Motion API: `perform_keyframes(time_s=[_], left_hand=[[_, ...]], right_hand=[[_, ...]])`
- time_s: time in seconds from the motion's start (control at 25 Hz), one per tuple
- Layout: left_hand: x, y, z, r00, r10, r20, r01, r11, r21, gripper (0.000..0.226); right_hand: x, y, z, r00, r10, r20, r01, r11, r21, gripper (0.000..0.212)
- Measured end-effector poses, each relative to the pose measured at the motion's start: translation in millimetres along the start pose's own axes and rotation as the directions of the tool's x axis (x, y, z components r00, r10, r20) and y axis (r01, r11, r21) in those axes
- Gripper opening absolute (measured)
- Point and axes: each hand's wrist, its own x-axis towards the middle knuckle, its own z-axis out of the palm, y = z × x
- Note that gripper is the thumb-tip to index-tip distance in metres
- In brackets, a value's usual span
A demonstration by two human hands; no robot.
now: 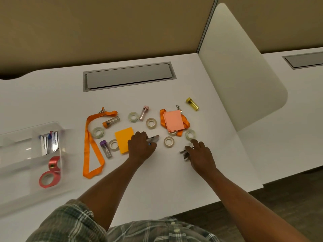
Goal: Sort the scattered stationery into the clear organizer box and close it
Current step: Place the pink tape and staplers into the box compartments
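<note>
Both hands are low over the white desk (174,180). Left hand (141,145) is closed around a small silver stapler (154,138), whose front end sticks out past the fingers, just beside the orange sticky-note pad (123,139). Right hand (201,154) is partly curled, the index finger stretched forward, and it holds another small metal stapler (186,153) at its thumb side — the grip itself is partly hidden.

Clear organizer box (22,154) stands open at the left edge of the desk, well apart from both hands. One compartment has two staplers (49,144) standing upright; the nearer one has two red tape rolls (50,173).

Scattered between the box and the divider panel lie several things: a long orange lanyard (89,145), a second orange lanyard (162,119) under a pink sticky-note pad (173,123), and clear tape rolls (151,123) in several places. Small tubes lie there too — one with an orange cap (111,122), one with a purple cap (105,149), one with a pink cap (144,112), and a yellow one (192,103) farthest to the right.
</note>
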Motion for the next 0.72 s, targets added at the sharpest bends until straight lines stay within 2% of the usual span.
perform_keyframes(time_s=[0.08,0.16,0.2,0.28,0.36,0.48,0.56,0.6,0.72], left_hand=[[-4,-4,-6,0.998,-0.058,0.034,0.062,0.987,-0.145,0.033],[-7,-12,-13,0.993,-0.094,0.064,0.11,0.94,-0.323,0.031],[-9,-18,-16,0.991,-0.109,0.078,0.132,0.9,-0.416,0.029],[-13,-32,-26,0.983,-0.119,0.139,0.178,0.804,-0.567,0.026],[-17,-46,-39,0.977,-0.079,0.195,0.188,0.75,-0.635,0.028],[-22,-70,-60,0.971,-0.048,0.235,0.21,0.643,-0.737,0.035],[-26,-89,-74,0.965,-0.046,0.259,0.242,0.538,-0.808,0.039],[-27,-99,-80,0.964,-0.055,0.259,0.251,0.5,-0.829,0.041],[-31,-131,-101,0.956,-0.171,0.239,0.288,0.393,-0.873,0.043]], right_hand=[[5,-5,-1,0.999,-0.026,-0.043,0.025,0.999,-0.033,0.023],[10,-14,-6,0.999,0.021,-0.039,-0.021,1.0,0.0,0.024],[14,-21,-8,0.997,0.073,-0.03,-0.071,0.996,0.055,0.024],[23,-41,-12,0.982,0.191,-0.011,-0.177,0.929,0.324,0.025],[33,-67,-19,0.958,0.281,0.052,-0.249,0.729,0.638,0.026],[53,-111,-28,0.919,0.322,0.227,-0.347,0.389,0.853,0.027],[66,-143,-35,0.906,0.247,0.344,-0.386,0.151,0.91,0.032],[72,-159,-39,0.906,0.195,0.377,-0.397,0.073,0.915,0.03],[87,-210,-50,0.889,-0.002,0.459,-0.458,-0.061,0.887,0.023]])
